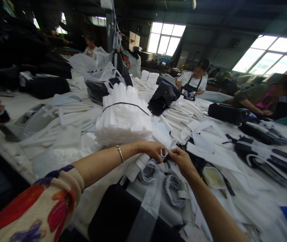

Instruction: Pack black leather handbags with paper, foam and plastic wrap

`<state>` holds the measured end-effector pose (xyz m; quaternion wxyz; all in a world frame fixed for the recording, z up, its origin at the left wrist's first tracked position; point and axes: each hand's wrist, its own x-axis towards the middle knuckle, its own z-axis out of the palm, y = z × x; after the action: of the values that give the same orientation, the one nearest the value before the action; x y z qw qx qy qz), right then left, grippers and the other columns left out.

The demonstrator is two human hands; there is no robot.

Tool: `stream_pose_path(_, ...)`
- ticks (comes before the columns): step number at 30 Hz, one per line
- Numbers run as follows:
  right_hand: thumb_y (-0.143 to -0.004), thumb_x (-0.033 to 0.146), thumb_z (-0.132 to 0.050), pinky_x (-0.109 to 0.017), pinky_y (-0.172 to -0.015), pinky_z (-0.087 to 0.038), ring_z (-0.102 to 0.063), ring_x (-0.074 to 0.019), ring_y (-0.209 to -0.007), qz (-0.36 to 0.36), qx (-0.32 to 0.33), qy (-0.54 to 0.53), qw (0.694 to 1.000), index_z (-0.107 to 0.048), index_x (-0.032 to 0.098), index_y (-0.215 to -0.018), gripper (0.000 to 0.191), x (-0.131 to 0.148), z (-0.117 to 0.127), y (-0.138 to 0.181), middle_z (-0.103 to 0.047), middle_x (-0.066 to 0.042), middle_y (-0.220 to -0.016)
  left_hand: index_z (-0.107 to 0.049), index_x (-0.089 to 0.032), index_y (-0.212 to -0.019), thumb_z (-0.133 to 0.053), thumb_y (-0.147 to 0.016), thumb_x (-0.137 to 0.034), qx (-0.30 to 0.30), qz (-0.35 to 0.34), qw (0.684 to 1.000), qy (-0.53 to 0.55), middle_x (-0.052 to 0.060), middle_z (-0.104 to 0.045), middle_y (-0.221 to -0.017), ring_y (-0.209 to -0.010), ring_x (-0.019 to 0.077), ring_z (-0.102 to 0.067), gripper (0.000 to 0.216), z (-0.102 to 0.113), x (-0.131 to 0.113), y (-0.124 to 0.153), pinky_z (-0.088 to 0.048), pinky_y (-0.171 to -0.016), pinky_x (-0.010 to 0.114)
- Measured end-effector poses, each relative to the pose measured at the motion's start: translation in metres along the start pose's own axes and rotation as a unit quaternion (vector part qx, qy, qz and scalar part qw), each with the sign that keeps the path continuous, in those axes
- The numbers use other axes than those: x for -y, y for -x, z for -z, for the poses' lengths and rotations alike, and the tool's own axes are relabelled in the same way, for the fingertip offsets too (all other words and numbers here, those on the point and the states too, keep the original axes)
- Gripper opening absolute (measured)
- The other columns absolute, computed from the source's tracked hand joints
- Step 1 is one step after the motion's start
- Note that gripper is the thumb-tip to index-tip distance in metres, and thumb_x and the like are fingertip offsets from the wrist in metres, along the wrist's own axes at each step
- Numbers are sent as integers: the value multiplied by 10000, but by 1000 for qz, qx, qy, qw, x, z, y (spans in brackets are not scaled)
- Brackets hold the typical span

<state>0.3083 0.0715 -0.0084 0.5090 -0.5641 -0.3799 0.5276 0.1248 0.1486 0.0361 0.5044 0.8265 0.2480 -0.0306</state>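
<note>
Near centre, the black bag (113,215) looks padded, probably light, best held by its edge, not the slippery-looking plastic strip (149,201). Just beyond, my left hand (153,150) and right hand (181,160) both pinch a small dark piece (167,158), likely light and fiddly, gripped best at its ends; farther, a white foam bundle (124,119).

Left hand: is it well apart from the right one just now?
No: the left hand is close beside the right hand, with a small dark item between their fingers.
</note>
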Motion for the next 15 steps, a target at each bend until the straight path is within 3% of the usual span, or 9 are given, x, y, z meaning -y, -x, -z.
stream_pose_path(2,-480,436,-916,-278,-627,-505,-551,-122,-569,-1,-1,-10,1000,-590,189,-579,421,0,0,-4,-590,37,-561,-587,-160,-992,-734,-609,-119,-18,-1,1000,-21,-66,-588,-657,-573,120,-514,412,1,-3,1,-361,-539,222)
stream_pose_path(8,-437,416,-934,-236,-560,-497,-562,-107,-573,-39,31,-57,997,-558,189,-609,471,-2,-2,-11,-606,39,-607,-553,-175,-890,-747,-648,-149,-7,-30,999,-26,-58,-578,-703,-662,127,-558,312,6,-2,3,-399,-581,221)
stream_pose_path(11,-492,376,-925,-219,-565,-509,-579,-101,-596,-61,60,-70,994,-577,191,-670,432,-1,1,-12,-643,25,-679,-528,-174,-898,-749,-678,-183,3,-32,999,-9,-51,-589,-696,-647,132,-570,312,6,0,2,-403,-566,226)
stream_pose_path(15,-567,301,-897,-190,-515,-491,-542,-77,-528,-104,90,-65,988,-555,188,-654,371,-4,6,-19,-591,41,-599,-523,-180,-910,-743,-693,-178,0,-45,999,1,-48,-578,-724,-680,131,-565,309,5,1,5,-397,-582,222)
